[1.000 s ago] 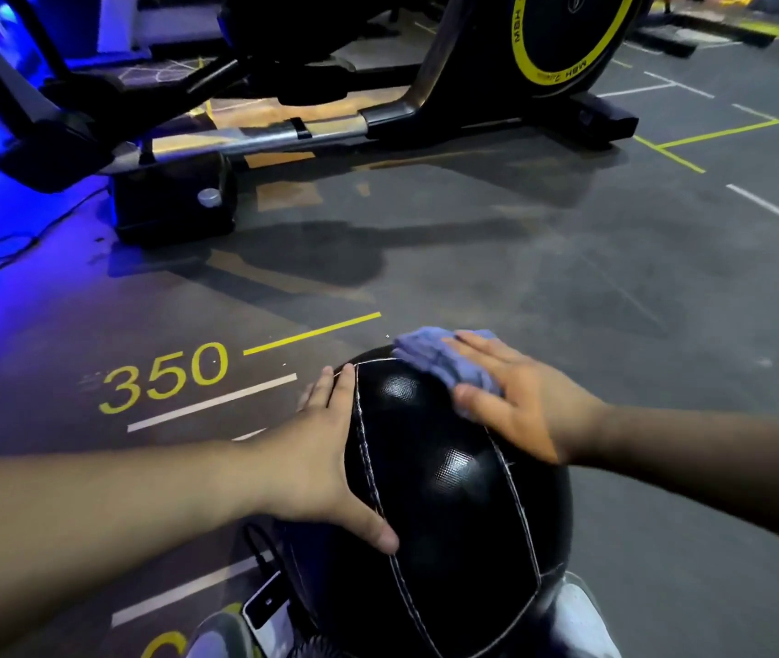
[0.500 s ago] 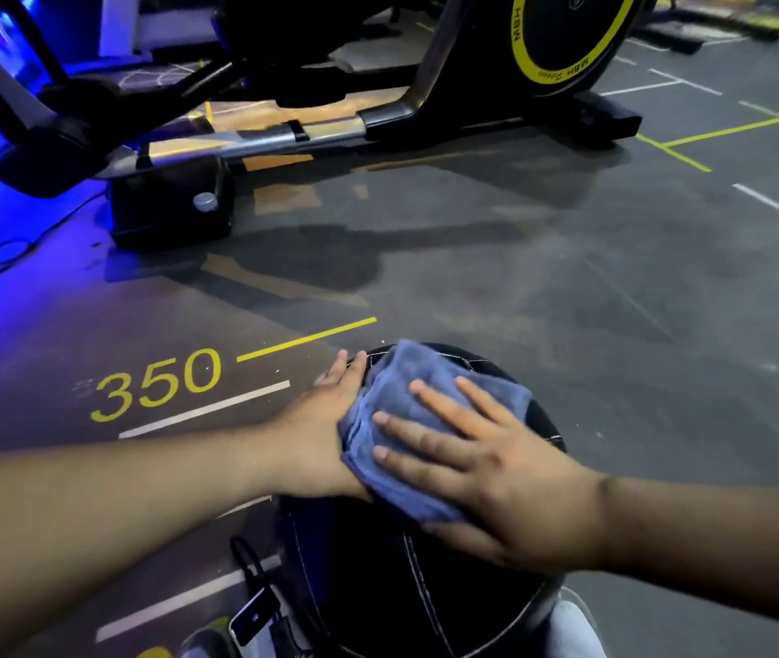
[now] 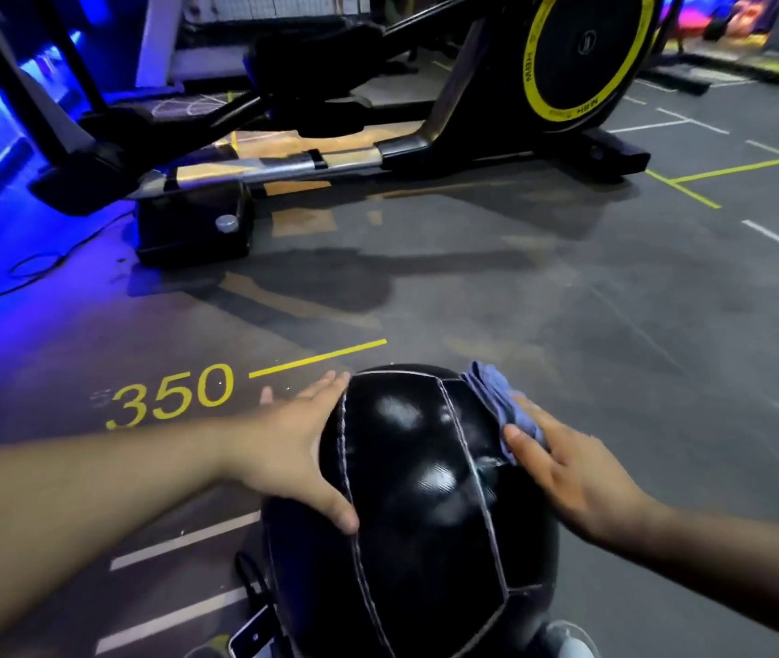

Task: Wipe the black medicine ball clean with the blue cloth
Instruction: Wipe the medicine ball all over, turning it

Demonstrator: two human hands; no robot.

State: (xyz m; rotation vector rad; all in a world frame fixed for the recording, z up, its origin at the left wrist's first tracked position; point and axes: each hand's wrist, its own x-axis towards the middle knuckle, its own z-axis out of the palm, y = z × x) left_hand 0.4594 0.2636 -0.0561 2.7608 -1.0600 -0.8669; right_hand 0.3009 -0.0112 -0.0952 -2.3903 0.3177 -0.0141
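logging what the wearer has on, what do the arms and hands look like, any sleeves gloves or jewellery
Both forearms are bare as far as the frame shows: no sleeve or cuff in view. The left hand and right hand wear no gloves, and no watch, band or ring is visible. Fingernails look short and plain. Upper arms are out of frame.

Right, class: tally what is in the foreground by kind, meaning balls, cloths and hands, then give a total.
Round black leather medicine ball with white stitching: 1
Crumpled blue fabric cloth: 1
Bare hands, left hand and right hand: 2
Total: 4
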